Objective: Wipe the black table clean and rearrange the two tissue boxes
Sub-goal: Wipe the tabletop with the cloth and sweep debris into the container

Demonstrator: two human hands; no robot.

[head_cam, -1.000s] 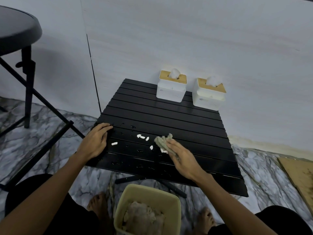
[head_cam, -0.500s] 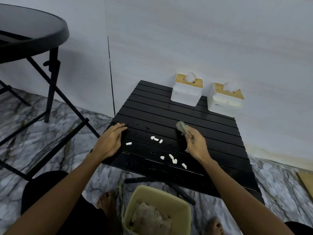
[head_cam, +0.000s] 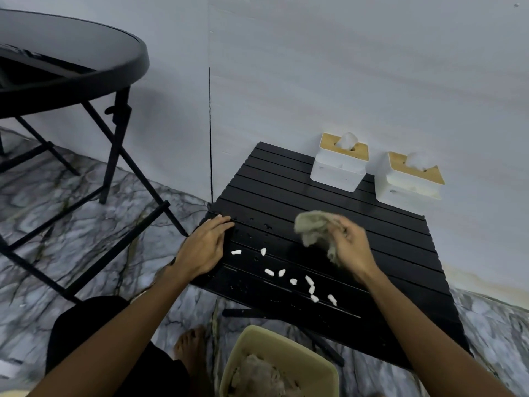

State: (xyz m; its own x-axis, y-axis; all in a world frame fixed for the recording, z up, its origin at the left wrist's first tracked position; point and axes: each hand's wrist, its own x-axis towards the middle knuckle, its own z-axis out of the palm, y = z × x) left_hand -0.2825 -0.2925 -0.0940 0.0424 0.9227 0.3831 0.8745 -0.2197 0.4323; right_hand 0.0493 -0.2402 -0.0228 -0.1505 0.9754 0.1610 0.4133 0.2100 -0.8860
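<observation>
Head view: our right hand [head_cam: 347, 247] bunches the soft, limp cloth [head_cam: 313, 229] mid-surface [head_cam: 400, 239]; left hand [head_cam: 204, 249] lies open, flat on the left edge. 2 tissue boxes [head_cam: 339, 166] [head_cam: 406, 179] at the far edge look light, rigid; we'd grip their sides.

Right hand [head_cam: 347, 247] grips a cloth [head_cam: 313, 229], seemingly just above the black table [head_cam: 286, 196].

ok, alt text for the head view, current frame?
A right hand holds a crumpled grey cloth over a black slatted table strewn with small white bits, while the left hand rests flat on its edge. Two white tissue boxes sit at the back.
</observation>
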